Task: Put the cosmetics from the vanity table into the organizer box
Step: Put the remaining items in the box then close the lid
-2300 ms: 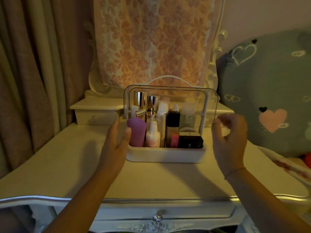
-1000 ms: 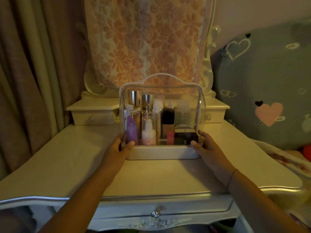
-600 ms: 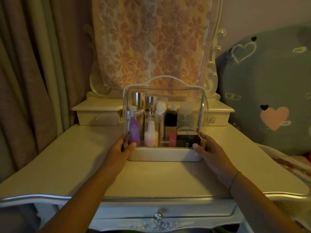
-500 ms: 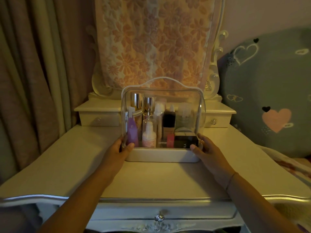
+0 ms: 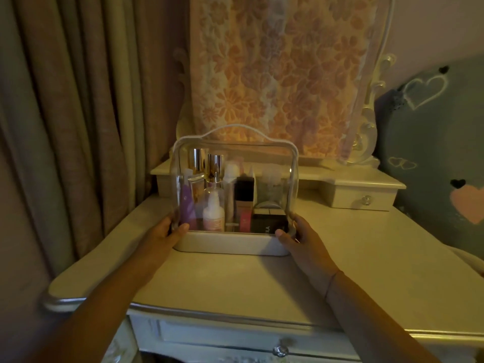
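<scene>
Left hand [image 5: 167,231]: fingers [image 5: 183,227] curled round the near-left lower corner of the organizer box [image 5: 230,244], thumb on the front face, the rest wrapped round the side. Grasping it. Right hand [image 5: 301,241]: same on the near-right corner, thumb at the front where the clear cover [image 5: 235,153] meets the white base. Also grasping.

Box sits flat on the surface [image 5: 235,284], roughly mid-width, toward the far half. Cover is down over the base, with the white carry handle [image 5: 230,127] arched on top.

Cosmetics are inside, upright:
- purple tube [image 5: 187,205] at left
- pink-white pump bottle [image 5: 213,214] just right of it
- two gold-capped bottles [image 5: 198,159] behind those
- black-capped bottle [image 5: 245,188] mid
- small pink item [image 5: 244,218] in front of it
- black carton [image 5: 267,223] near right, "ILA" legible
- clear bottle [image 5: 271,183] behind the carton

Other labels too dim to read.

Outward: small raised drawer [image 5: 364,199] at far right of the surface. Front drawer with crystal knob [image 5: 280,351] under the near edge. Floral cloth [image 5: 275,74] draped over the mirror frame behind the box. Curtain [image 5: 65,127] at left, grey heart-print fabric [image 5: 432,153] at right.
</scene>
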Action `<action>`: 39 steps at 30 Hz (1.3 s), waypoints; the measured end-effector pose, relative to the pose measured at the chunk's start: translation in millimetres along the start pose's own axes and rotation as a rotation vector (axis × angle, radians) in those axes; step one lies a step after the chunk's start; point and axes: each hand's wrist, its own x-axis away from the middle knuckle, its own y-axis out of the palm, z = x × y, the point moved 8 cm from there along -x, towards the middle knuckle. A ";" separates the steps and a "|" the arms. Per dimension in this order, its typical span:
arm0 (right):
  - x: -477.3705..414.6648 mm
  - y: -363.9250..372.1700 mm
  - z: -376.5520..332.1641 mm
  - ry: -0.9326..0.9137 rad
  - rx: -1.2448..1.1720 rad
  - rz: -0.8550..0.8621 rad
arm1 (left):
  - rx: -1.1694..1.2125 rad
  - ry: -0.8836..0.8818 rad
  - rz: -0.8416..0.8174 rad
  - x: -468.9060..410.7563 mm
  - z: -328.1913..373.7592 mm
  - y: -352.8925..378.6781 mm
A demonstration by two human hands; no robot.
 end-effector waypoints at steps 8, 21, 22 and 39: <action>-9.0 53.9 -12.3 -0.023 -0.026 -0.069 | -0.019 -0.004 0.013 -12.0 -22.8 -55.2; -19.7 105.7 -29.7 -0.075 -0.053 -0.158 | -0.068 -0.067 0.015 -32.3 -55.4 -112.4; -20.6 107.2 -30.0 -0.075 -0.057 -0.160 | -0.068 -0.065 0.012 -33.4 -56.3 -113.9; -34.5 123.1 -28.2 -0.073 -0.043 -0.153 | -0.060 -0.078 0.043 -41.8 -55.7 -119.4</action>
